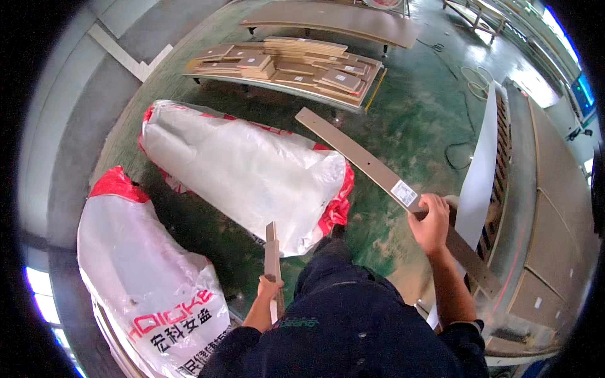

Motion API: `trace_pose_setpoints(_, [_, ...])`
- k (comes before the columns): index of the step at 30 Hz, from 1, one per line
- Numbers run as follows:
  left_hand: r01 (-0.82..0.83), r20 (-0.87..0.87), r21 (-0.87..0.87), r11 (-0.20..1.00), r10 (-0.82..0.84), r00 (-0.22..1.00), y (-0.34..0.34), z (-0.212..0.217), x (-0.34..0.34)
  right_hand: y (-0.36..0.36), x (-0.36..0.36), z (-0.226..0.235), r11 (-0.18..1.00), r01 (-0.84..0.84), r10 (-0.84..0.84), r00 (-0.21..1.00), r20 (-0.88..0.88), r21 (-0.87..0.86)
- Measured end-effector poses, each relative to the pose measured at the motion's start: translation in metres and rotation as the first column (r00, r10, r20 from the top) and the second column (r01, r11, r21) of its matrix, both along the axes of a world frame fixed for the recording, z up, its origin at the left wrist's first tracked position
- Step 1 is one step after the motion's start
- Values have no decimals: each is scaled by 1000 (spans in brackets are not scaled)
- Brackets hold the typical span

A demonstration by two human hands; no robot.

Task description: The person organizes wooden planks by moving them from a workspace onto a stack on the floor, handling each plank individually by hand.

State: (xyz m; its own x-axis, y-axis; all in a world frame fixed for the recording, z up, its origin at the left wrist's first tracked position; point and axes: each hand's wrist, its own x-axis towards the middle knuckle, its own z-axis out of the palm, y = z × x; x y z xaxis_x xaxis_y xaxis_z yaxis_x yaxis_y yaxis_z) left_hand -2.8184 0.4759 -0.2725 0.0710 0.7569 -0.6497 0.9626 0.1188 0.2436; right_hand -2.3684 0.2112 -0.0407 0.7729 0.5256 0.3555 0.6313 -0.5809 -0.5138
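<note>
**Two board strips in hand, over green floor**

Right hand (431, 222): fingers wrapped shut around a long flat brown board strip (372, 169), gripped partway along its length. Strip held off the floor, running diagonally from upper left, above the bag, down to lower right past the hand. White label (404, 193) on the strip face, just beside the fingers. Small holes visible along the face.

Left hand (269, 290): closed on the lower end of a shorter, narrow board strip (271, 252), held near upright, edge toward the camera, close to the body.

Directly ahead on the green floor (416, 120): large white plastic sack (252, 170) with red ends, lying on its side. Second white sack (145, 271) with red top and printed side, lower left, near the left forearm.

Further off: low platform stacked with many cut tan panels (296, 68). Beyond it, one long brown board (334, 19) on supports.

Right side: tall white panel (479, 170) standing on edge, against a rack of brown boards (548, 189). Dark work clothing (353, 327) at the lower edge.
</note>
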Motion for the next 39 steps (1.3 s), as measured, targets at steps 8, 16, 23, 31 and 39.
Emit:
trace_pose_setpoints(8, [280,12,-75,957,-280,960,112,-22,229,31,105,-36,965,255,-263,946,-189,-66])
trace_pose_setpoints(16, [488,36,-14,873,-487,873,188,-1,442,55,204,-69,886,452,-462,852,-245,-100])
trace_pose_setpoints(23, [486,86,12,874,-486,870,231,-2,545,106,333,-92,911,405,-413,901,-135,-80])
trace_pose_setpoints(31, [349,-68,-31,937,-351,934,227,3,588,195,517,-97,979,194,-194,981,-1,-70])
trace_pose_setpoints(39, [44,19,5,999,-44,999,242,12,614,345,627,-106,997,-80,80,996,-26,2])
